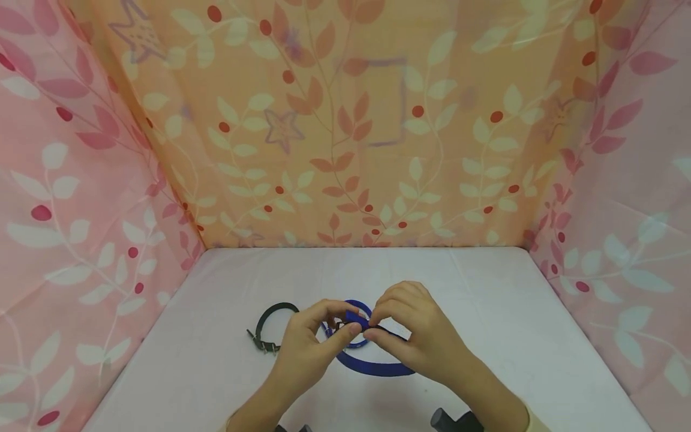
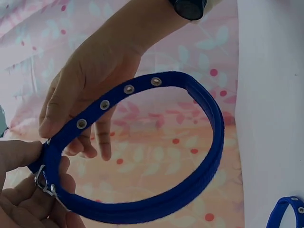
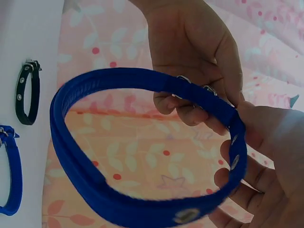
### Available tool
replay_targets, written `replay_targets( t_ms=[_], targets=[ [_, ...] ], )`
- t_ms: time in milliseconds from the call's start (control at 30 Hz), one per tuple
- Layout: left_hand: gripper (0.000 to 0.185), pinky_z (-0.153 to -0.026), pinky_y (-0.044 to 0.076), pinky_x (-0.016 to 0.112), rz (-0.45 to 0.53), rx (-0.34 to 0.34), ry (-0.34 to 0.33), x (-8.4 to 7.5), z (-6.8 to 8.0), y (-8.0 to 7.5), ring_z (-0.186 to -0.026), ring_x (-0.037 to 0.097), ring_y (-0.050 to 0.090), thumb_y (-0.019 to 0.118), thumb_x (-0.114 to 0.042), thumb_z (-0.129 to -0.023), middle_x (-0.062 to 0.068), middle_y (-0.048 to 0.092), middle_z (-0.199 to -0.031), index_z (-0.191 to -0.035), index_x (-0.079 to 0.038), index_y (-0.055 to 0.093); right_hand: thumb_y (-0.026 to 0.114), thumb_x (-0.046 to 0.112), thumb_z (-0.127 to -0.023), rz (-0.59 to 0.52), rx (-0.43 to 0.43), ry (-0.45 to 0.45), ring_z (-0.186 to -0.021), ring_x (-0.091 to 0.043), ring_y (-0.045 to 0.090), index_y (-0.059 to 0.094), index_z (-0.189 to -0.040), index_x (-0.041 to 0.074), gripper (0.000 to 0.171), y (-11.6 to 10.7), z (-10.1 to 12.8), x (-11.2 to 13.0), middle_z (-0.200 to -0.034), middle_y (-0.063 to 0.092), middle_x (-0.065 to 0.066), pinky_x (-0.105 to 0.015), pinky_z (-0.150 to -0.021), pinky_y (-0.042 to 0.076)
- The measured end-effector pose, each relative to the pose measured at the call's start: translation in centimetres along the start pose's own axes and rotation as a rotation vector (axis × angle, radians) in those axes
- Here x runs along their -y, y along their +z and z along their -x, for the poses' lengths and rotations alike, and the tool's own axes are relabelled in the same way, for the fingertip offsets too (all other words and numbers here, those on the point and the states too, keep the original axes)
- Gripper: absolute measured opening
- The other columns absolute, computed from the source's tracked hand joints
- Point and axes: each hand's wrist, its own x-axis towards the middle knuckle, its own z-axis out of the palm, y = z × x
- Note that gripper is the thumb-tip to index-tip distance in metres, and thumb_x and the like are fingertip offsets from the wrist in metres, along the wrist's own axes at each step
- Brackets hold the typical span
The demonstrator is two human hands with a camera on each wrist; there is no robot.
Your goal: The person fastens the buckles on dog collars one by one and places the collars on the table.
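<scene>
Above the table, both hands hold a blue collar bent into a loop. My left hand pinches it at the metal buckle between thumb and fingers. Close beside it, my right hand pinches the eyelet end of the strap near the buckle. Metal-rimmed holes run along this strap in the left wrist view. Fingers partly cover the strap's tip, so how far it passes through the buckle cannot be told. In the right wrist view the loop hangs toward the camera.
A second blue collar lies on the white table, behind the hands. Left of it lies a dark green collar with a buckle. Dark objects show at the near edge, unclear. Leaf-patterned cloth walls enclose the table.
</scene>
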Motion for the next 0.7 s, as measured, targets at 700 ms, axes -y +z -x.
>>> replay_targets(
  t_ms=[700],
  targets=[
    [0.023, -0.087, 0.051, 0.027, 0.000, -0.077, 0.006, -0.25, -0.08, -0.53, -0.099, 0.018, 0.060, 0.079, -0.017, -0.092, -0.007, 0.072, -0.102, -0.113, -0.025, 0.076, 0.085, 0.010, -0.082, -0.068, 0.025, 0.169, -0.098, -0.009, 0.063, 0.066, -0.106, 0.017, 0.031, 0.69, 0.22, 0.78, -0.102, 0.068, 0.011, -0.027, -0.091, 0.052]
  ],
)
